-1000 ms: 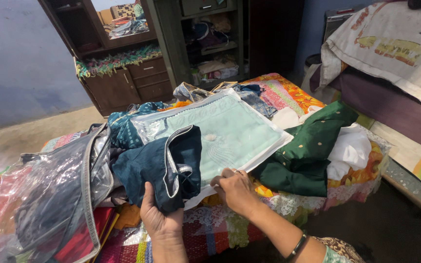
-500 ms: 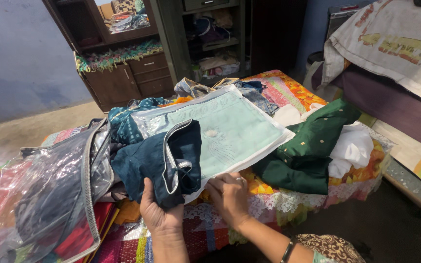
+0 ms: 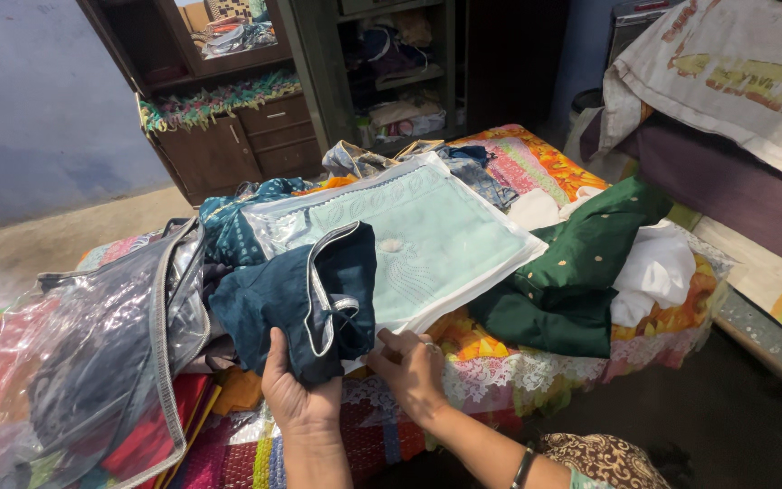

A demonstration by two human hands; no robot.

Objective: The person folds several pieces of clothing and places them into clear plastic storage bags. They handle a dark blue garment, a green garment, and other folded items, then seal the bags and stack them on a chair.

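Note:
My left hand [image 3: 293,398] grips the lower edge of a folded dark teal garment [image 3: 296,303] with pale piping, held up over the bed. My right hand [image 3: 409,367] sits just to its right, fingers curled at the near corner of a clear flat packet holding mint-green cloth [image 3: 409,235]. That packet lies tilted across a heap of clothes. A dark green garment with small gold dots [image 3: 572,272] and a white cloth [image 3: 653,272] lie to the right.
A large clear zip bag [image 3: 83,362] with clothes inside lies at the left. The bed has a patchwork cover with lace trim [image 3: 500,380]. A brown cabinet [image 3: 228,145] and open shelves [image 3: 391,81] stand behind. Another covered bed [image 3: 735,109] is at the right.
My right hand has slid left along the packet's near edge toward the teal garment. My left hand has stayed in place on the garment.

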